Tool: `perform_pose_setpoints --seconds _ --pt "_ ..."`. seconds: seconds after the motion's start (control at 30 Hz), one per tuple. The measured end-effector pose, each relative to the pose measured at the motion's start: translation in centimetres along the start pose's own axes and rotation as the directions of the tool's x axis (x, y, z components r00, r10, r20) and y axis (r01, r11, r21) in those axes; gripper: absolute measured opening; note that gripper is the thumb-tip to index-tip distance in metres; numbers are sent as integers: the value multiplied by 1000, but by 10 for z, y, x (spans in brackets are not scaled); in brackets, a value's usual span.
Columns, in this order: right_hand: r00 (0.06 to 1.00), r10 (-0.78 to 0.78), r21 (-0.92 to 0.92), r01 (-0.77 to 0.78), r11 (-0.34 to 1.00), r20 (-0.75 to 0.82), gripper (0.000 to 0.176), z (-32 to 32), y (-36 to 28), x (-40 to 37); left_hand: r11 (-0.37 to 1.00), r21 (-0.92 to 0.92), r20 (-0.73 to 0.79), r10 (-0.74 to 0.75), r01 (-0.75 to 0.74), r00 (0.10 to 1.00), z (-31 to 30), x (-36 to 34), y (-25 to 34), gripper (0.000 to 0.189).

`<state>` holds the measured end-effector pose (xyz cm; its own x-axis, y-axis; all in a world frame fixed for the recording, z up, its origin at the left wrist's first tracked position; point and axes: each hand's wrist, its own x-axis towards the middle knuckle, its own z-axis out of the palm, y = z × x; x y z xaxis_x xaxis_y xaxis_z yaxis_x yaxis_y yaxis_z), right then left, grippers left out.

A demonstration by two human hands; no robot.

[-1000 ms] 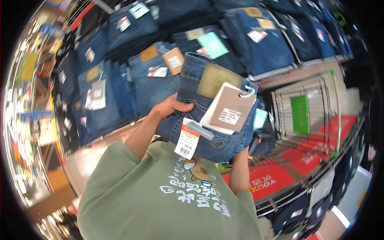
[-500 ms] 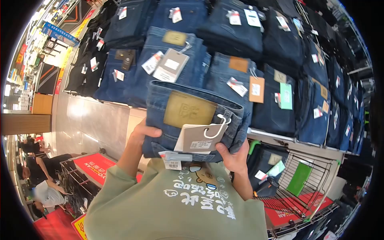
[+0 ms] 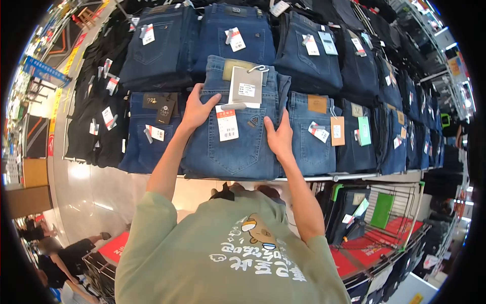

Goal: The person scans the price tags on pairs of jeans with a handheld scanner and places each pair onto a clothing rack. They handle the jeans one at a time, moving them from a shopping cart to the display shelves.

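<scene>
A folded pair of blue jeans (image 3: 223,152) lies on the front row of the display, its back pocket facing up. My left hand (image 3: 199,107) grips its upper left edge, thumb on the denim and the other fingers partly hidden. On the right side, my right hand (image 3: 279,134) holds the edge with the thumb on top. A grey hang tag (image 3: 246,87) on a white loop covers part of the tan waistband patch (image 3: 229,70). Below it a red and white price tag (image 3: 227,123) hangs over the pocket.
More folded jeans (image 3: 314,131) flank this pair, with further rows behind. Black trousers (image 3: 96,121) are stacked at the left. A shopping cart (image 3: 400,202) holding dark jeans (image 3: 347,213) stands at the lower right. Other people (image 3: 71,258) are at the lower left.
Both hands have moved forward and away from my body with the jeans, from in front of my chest down onto the display. The grey tag now lies flat.
</scene>
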<state>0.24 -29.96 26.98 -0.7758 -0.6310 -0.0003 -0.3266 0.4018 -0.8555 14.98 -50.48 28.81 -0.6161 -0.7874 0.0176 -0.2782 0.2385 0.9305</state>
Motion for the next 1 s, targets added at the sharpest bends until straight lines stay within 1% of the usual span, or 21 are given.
perform_pose_setpoints --seconds 0.03,0.1,0.2,0.3,0.33,0.37,0.4,0.43,0.47,0.53,0.57,0.6,0.63,0.67,0.73,0.77,0.83,0.87,0.93,0.97,1.0 --pt "1000 22 -3 -22 1000 -11 72 -2 -4 -6 991 -134 21 -15 18 1000 1 -4 0 45" --pt "982 -160 88 169 982 -103 65 -7 -14 -8 992 -124 29 -22 26 999 -1 -8 2 44" --pt "995 18 20 -16 1000 -95 62 9 -1 -8 997 -73 26 -5 7 1000 1 -2 -23 44" --pt "976 18 -130 -47 990 -216 55 5 -4 -14 991 74 -142 122 -113 982 6 -11 -9 47" --pt "968 20 -236 -81 968 -249 52 -3 -2 -20 946 307 -182 162 -100 970 -3 -18 2 47" --pt "944 -48 -219 -26 975 -327 47 -9 12 -28 946 316 -231 146 -68 962 -6 -26 22 45" --pt "961 123 -127 -158 979 -248 46 -21 27 -38 920 372 -308 244 -119 920 -5 -36 42 42" --pt "949 159 -112 -195 974 -272 45 -28 47 -52 876 437 -355 377 -205 855 -8 -44 44 37" --pt "935 193 -94 -230 969 -297 45 -40 69 -69 875 382 -377 442 -298 814 -2 -60 60 28" --pt "891 251 -57 -293 954 -377 42 -68 97 -113 923 -125 -283 318 -363 905 24 -99 92 13" --pt "877 251 -16 -282 959 -409 40 -79 108 -131 861 -390 -122 303 -326 945 46 -118 109 12" --pt "858 266 -6 -299 954 -439 40 -89 120 -149 763 -623 130 318 -172 939 73 -138 125 13" --pt "826 318 30 -344 938 -466 39 -100 133 -172 691 -723 351 352 13 868 100 -156 134 15" --pt "792 366 71 -382 921 -489 38 -110 144 -191 713 -658 531 209 244 821 128 -184 153 17" --pt "751 449 113 -455 883 -485 34 -132 163 -223 721 -497 838 254 482 483 183 -221 170 16" --pt "728 517 134 -518 845 -450 30 -145 173 -243 852 -350 923 242 390 300 212 -238 166 16" --pt "677 551 136 -564 814 -488 27 -158 211 -279 947 -280 957 288 155 -33 279 -269 165 14" --pt "653 574 113 -606 787 -494 25 -165 229 -294 954 -266 958 278 136 -73 308 -282 157 14" --pt "566 619 169 -649 742 -544 22 -193 257 -321 998 -50 968 41 -27 -249 362 -305 128 14" --pt "503 651 190 -690 699 -569 19 -207 270 -336 998 -40 961 24 -50 -277 389 -312 110 14" --pt "467 539 118 -670 733 -701 18 -226 284 -348 998 53 970 -44 31 -239 412 -314 90 14"
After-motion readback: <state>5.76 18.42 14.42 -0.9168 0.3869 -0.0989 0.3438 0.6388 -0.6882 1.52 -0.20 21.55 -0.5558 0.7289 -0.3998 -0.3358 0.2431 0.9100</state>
